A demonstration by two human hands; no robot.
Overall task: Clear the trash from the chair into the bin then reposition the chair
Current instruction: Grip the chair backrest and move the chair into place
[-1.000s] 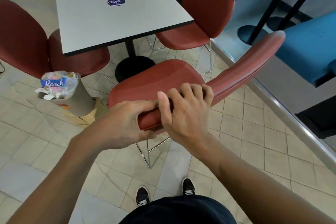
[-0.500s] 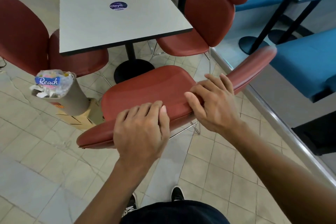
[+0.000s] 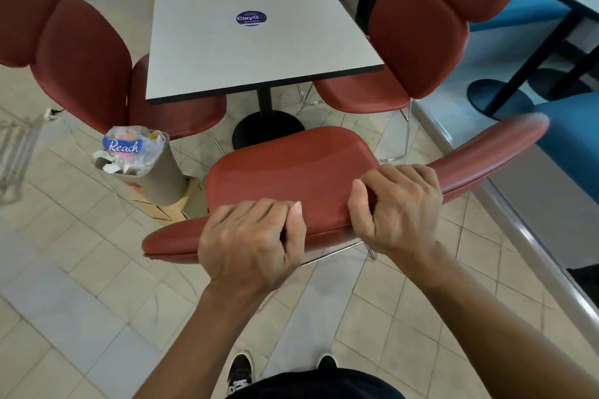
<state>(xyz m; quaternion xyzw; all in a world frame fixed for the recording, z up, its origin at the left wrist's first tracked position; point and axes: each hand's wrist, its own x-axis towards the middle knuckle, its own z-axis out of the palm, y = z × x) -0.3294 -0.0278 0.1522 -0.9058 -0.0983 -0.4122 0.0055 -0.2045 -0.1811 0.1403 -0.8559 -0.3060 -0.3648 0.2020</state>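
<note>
- Tiled floor (image 3: 97,301) runs under a white table (image 3: 246,52) with other red chairs pushed in around it.
- Both my hands are on the top edge of the red chair's (image 3: 291,172) backrest: my left hand (image 3: 249,243) has its fingers curled closed over the edge, and my right hand (image 3: 398,207) is clamped on it the same way, thumb in front.
- That chair sits just in front of me, its seat facing the table but not tucked under it.
- Its seat looks bare, with no trash that I can see on it.
- To my left, the bin (image 3: 142,165) stands on the floor just beside the chair, stuffed to the rim with wrappers.
- I judge step 1, clearing, to be done; step 2, pushing the chair in to match the others, is left.
</note>
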